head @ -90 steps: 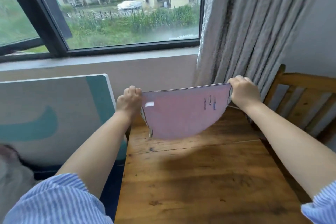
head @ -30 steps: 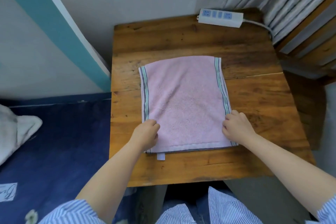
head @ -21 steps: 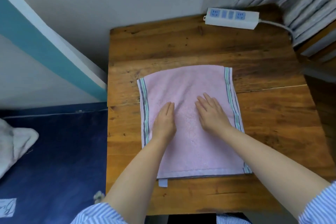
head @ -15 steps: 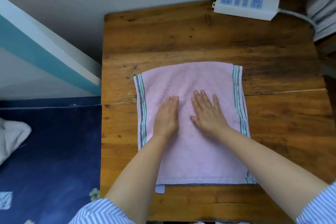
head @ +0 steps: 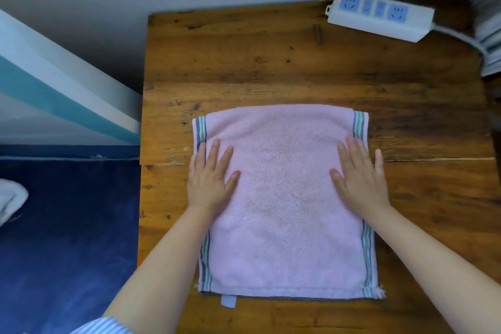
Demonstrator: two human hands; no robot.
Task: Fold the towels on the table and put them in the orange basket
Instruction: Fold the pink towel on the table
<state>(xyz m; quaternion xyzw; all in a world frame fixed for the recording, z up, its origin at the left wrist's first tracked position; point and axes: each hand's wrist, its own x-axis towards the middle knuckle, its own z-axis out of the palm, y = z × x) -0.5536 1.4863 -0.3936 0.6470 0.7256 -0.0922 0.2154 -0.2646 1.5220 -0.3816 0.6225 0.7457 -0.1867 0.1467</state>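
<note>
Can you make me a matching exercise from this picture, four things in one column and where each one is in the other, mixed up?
Things:
1. left hand
2. right hand
3. power strip
4. white tag

Places:
A. table's far right corner
B. flat on the pink towel, at its left striped edge
C. sticking out under the towel's near edge
D. flat on the towel, at its right striped edge

Pairs: 1-B, 2-D, 3-A, 4-C

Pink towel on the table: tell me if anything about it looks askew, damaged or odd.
Little stands out. The pink towel lies flat under the left hand and right hand. Its near right corner is slightly frayed, and a small white label pokes out from the near edge. It sits a little crooked to the table.
</note>
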